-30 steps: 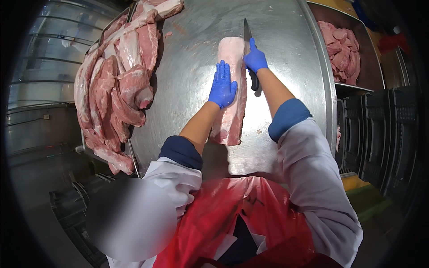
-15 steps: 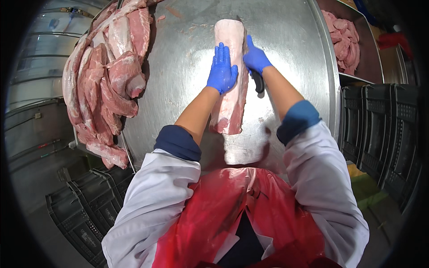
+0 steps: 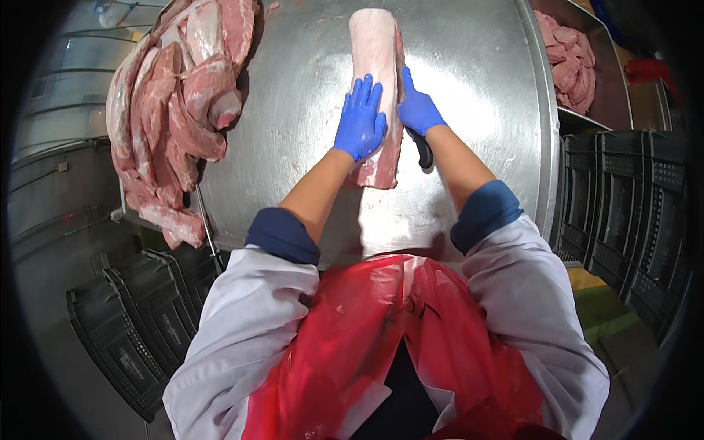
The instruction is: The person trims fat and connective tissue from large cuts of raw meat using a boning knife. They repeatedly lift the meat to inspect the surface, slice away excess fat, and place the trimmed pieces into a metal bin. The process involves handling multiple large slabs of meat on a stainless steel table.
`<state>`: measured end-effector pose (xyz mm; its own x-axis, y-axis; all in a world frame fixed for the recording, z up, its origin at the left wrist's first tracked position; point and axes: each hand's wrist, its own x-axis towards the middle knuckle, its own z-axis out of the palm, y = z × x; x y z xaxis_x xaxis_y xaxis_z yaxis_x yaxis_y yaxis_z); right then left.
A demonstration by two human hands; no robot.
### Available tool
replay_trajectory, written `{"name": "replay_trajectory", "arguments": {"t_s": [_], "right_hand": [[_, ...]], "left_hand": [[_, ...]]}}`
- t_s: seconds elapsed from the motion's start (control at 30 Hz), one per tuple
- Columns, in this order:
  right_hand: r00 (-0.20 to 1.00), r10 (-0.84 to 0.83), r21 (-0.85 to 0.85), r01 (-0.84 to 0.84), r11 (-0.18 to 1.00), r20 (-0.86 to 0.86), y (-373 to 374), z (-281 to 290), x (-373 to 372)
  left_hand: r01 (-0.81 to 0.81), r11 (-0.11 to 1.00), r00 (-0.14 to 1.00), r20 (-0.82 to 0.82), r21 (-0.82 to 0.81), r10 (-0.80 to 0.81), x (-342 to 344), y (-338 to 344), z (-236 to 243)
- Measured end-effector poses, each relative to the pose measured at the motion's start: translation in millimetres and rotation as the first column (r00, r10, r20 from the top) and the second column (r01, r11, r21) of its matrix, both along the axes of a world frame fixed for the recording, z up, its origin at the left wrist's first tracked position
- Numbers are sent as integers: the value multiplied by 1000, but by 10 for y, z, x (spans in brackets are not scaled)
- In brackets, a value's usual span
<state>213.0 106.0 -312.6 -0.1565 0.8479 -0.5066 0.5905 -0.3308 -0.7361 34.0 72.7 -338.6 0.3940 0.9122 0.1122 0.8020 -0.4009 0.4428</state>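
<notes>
A long pale pork loin (image 3: 374,44), fat side up, lies lengthwise on the steel table, its reddish near end toward me. My left hand (image 3: 359,121), in a blue glove, is laid flat on it with the fingers stretched forward. Beside the loin's right edge, my gloved right hand (image 3: 418,108) is closed round a knife (image 3: 424,152) with its index finger pointing forward. The black handle end sticks out below that hand. I cannot make out the blade clearly along the meat.
A heap of pork loins (image 3: 158,110) lies at the table's left side. Right of the steel table (image 3: 477,44), a metal bin (image 3: 612,81) holds pink meat pieces (image 3: 565,62). Black crates (image 3: 623,205) stand at the right, and more black crates (image 3: 139,323) at the lower left.
Both hands have slid a little toward me along the loin, the knife still in the right. The whole view has shifted, so table and meat sit higher in the picture.
</notes>
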Motion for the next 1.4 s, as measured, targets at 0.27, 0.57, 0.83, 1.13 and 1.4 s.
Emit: {"name": "replay_trajectory", "arguments": {"t_s": [0.27, 0.57, 0.83, 1.13, 1.4], "right_hand": [[998, -1, 24, 2, 1000, -57, -1469, -170, -104], [991, 113, 62, -108, 992, -75, -3627, 142, 8], [867, -480, -135, 464, 875, -131, -4424, 786, 1204], [701, -645, -196, 617, 762, -305, -4182, 596, 1836], [758, -555, -105, 556, 825, -344, -3238, 587, 2233]], "left_hand": [[-32, 995, 998, -51, 91, 37, 4, -90, -77], [-211, 969, 951, -255, -126, 174, 176, 61, 21], [-401, 709, 909, -158, -581, 385, -155, 754, 184], [515, 488, 386, 699, -705, 602, -670, -21, 518], [16, 746, 829, 426, -666, 362, -557, -277, 187]]}}
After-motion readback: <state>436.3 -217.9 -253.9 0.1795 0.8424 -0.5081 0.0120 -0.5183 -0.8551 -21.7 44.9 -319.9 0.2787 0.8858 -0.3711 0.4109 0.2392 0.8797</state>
